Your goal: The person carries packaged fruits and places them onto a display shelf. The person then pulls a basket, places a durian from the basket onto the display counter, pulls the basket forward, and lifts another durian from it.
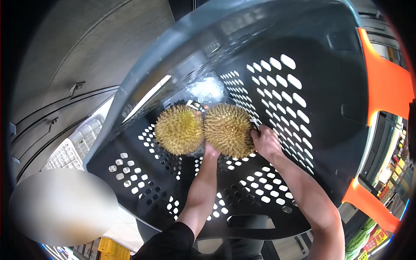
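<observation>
Two spiky yellow-brown durians sit side by side deep in a dark shopping basket [346, 147]: a left durian [178, 130] and a right durian [229, 130]. My left hand [211, 150] reaches to the lower left of the right durian, by the gap between the two; its fingers are hidden behind the fruit. At that fruit's right side, my right hand [266, 142] is closed with bent fingers against its edge. A small dark piece [255, 126] shows just above the right thumb, perhaps a stem or tag. A black-and-white label [196, 105] lies above the gap between the durians.
Shiny clear plastic [207, 89] lies beyond the durians. The basket's perforated walls rise all around, with an orange handle [388, 82] on the right. Grey cabinets [86, 43] stand at upper left, white crates [71, 151] at left, and watermelons [360, 238] with price signs at lower right.
</observation>
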`<state>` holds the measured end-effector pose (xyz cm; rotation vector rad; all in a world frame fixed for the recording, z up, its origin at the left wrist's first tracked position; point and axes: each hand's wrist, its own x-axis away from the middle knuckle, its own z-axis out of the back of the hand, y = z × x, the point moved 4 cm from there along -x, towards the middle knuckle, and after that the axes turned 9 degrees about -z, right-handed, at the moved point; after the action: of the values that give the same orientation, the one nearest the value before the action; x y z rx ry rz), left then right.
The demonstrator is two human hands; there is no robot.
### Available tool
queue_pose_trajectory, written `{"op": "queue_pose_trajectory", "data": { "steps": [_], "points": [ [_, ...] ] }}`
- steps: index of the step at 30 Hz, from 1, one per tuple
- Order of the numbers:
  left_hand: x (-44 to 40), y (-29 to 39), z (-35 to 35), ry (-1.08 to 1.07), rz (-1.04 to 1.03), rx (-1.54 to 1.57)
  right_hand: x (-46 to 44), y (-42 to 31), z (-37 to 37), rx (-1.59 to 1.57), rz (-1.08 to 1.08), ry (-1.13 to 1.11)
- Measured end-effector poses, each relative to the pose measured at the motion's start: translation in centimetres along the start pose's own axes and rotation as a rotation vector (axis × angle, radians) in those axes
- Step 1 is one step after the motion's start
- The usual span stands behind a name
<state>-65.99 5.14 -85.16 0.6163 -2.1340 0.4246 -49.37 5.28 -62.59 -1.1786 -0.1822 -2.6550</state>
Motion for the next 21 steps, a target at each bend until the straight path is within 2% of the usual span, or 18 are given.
{"op": "queue_pose_trajectory", "data": {
  "steps": [6, 10, 11, 16, 21],
  "points": [
    [1.4, 0.4, -1.5, -0.005, 0.031, -0.008, 0.9, -0.3, 0.5, -0.046, 0.016, -0.065],
    [2.0, 0.8, -2.2, -0.012, 0.033, -0.026, 2.6, -1.5, 0.0, -0.102, 0.172, -0.019],
    [2.3, 0.7, -2.2, -0.013, 0.042, -0.033, 3.5, -2.0, 0.4, -0.075, 0.369, 0.136],
    [3.8, 1.3, -3.1, -0.004, 0.029, -0.08, 6.0, -2.2, 1.1, -0.199, 0.29, -0.054],
    [6.3, 2.5, -4.4, 0.014, 0.005, -0.16, 8.7, -3.1, 1.8, -0.234, 0.303, -0.002]
  ]
}}
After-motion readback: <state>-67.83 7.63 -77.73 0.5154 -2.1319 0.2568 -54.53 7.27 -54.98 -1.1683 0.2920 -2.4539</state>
